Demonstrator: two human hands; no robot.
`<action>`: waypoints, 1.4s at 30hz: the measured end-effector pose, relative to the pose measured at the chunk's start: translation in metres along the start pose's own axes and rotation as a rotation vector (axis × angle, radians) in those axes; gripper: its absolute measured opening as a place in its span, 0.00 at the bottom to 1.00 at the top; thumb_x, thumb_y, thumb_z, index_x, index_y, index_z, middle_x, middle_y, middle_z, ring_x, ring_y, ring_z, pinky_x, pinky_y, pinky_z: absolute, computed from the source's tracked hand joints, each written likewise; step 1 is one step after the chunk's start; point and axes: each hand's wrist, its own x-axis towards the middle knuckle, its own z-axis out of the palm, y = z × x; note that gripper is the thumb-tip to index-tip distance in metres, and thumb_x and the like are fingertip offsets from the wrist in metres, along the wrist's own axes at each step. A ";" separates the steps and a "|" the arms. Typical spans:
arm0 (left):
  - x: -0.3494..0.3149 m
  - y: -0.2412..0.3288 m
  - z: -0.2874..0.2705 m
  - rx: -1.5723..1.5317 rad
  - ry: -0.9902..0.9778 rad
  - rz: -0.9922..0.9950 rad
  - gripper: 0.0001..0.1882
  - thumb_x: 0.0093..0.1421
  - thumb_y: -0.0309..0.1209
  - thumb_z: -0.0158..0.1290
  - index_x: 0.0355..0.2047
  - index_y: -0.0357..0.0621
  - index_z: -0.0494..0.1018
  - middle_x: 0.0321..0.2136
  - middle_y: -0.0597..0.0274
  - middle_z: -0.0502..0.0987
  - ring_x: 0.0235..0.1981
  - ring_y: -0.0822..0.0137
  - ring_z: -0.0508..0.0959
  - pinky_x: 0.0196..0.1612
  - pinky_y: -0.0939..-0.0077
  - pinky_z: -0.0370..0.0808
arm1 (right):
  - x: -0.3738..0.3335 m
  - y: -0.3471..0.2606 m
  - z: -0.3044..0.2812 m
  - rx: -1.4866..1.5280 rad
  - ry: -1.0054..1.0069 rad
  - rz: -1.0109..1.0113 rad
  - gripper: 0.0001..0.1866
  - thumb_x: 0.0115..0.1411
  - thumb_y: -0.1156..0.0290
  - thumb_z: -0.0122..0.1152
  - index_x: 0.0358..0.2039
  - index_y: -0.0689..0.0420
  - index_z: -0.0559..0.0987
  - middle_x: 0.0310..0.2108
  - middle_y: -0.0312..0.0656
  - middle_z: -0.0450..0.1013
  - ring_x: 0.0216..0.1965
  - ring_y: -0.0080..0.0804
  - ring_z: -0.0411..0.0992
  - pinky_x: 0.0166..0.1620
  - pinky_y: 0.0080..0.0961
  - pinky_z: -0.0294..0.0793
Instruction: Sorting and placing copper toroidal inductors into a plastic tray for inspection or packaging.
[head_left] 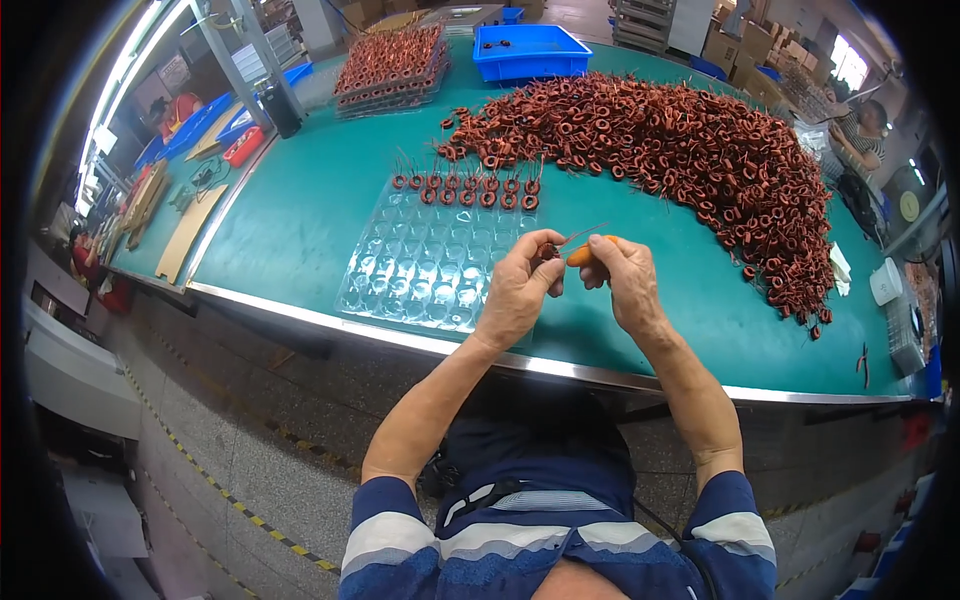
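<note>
Above the table's near edge, my left hand (520, 285) pinches a small red-brown wire-wound ring coil (549, 252), mostly hidden by the fingers. Close against it on the right, my right hand (626, 278) grips a small tool with an orange handle (579, 257); its tip is too small to make out. A thin wire (585, 234) sticks up between the hands. To the left of them lies a clear plastic tray (408, 262) with round pockets. Ring coils (467, 191) with upright wire leads fill its far rows.
A large heap of ring coils (660, 140) spreads over the green table (290, 230) behind and right of my hands. Filled trays (392, 70) are stacked at the back, beside a blue bin (532, 52). Pliers (864, 366) lie far right. Another person (862, 135) sits beyond the heap.
</note>
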 end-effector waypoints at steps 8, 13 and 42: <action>-0.004 -0.005 -0.008 0.038 -0.033 -0.056 0.12 0.64 0.24 0.47 0.47 0.35 0.67 0.24 0.65 0.71 0.25 0.76 0.73 0.30 0.82 0.71 | -0.010 0.008 0.008 -0.436 0.045 -0.422 0.18 0.64 0.62 0.53 0.30 0.65 0.81 0.19 0.35 0.72 0.20 0.21 0.68 0.25 0.18 0.68; -0.009 -0.007 -0.005 -0.127 -0.072 -0.052 0.12 0.65 0.25 0.47 0.48 0.34 0.65 0.25 0.65 0.70 0.26 0.76 0.72 0.32 0.83 0.70 | 0.000 0.015 -0.002 0.104 -0.084 0.106 0.17 0.64 0.61 0.54 0.32 0.64 0.81 0.19 0.34 0.71 0.19 0.18 0.66 0.24 0.17 0.67; -0.013 -0.003 -0.014 0.068 -0.108 -0.050 0.11 0.67 0.34 0.47 0.42 0.38 0.67 0.20 0.64 0.75 0.21 0.74 0.74 0.25 0.80 0.70 | 0.000 0.016 -0.001 -0.002 -0.073 0.147 0.17 0.56 0.59 0.67 0.32 0.62 0.77 0.21 0.37 0.74 0.20 0.20 0.71 0.22 0.13 0.66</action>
